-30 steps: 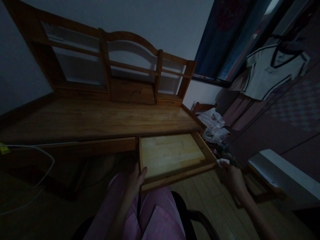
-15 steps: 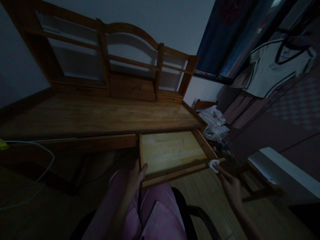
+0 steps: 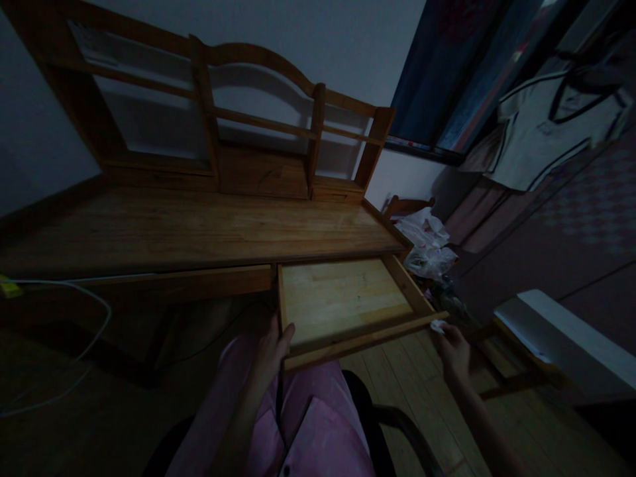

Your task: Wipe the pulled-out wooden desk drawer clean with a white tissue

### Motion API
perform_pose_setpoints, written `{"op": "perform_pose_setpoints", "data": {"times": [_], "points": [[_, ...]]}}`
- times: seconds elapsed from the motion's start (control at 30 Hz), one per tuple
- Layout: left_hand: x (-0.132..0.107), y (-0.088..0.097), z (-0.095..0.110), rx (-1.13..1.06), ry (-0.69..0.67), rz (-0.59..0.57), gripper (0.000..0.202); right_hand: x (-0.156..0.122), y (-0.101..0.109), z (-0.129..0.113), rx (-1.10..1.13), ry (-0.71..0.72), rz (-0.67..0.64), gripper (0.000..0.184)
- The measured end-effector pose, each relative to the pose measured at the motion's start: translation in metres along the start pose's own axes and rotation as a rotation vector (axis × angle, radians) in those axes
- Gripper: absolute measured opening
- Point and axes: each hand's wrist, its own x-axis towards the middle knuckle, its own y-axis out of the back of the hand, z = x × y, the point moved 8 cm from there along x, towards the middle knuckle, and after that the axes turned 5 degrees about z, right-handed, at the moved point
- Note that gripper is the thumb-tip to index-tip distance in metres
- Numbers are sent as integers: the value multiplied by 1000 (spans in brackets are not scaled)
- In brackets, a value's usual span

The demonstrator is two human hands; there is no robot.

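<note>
An empty light-wood drawer (image 3: 342,298) stands pulled out from under the right half of a wooden desk (image 3: 199,228). My left hand (image 3: 273,348) grips the drawer's front left corner, thumb on top of the front board. My right hand (image 3: 453,350) is closed on a small white cloth or tissue (image 3: 438,325) and presses it against the drawer's front right corner. My legs in pink trousers (image 3: 308,424) are below the drawer.
A wooden hutch with open shelves (image 3: 223,126) stands at the back of the desk. White plastic bags (image 3: 427,248) lie on a chair right of the desk. A white cable (image 3: 74,311) hangs at the left. Clothes (image 3: 551,126) hang at the upper right.
My right hand with the white cloth moved along the drawer's right front corner, first inward onto the edge, then slightly back out. The left hand stayed on the drawer's left corner.
</note>
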Motion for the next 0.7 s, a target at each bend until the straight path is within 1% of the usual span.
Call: {"op": "perform_pose_setpoints", "data": {"times": [0.1,0.23,0.33,0.43,0.5,0.57,0.63,0.7], "points": [[1,0,-2,44,12,7,69,-5,-14,3,12,-24,-48,33],[-2,2,5,38,-17,6,68,-19,-30,17,55,-99,-125,25],[-5,2,8,46,-14,6,67,-35,-48,29,115,-187,-209,21],[-5,2,9,55,-30,3,67,-53,-68,36,188,-294,-320,16],[-3,1,9,44,-35,2,66,-67,-81,36,234,-343,-404,14],[-2,1,7,57,-18,6,67,-79,-89,30,267,-362,-483,14],[-1,2,8,86,-7,12,68,-88,-94,20,288,-351,-535,14],[-2,2,9,97,-1,12,70,-90,-92,6,304,-315,-551,12]]}}
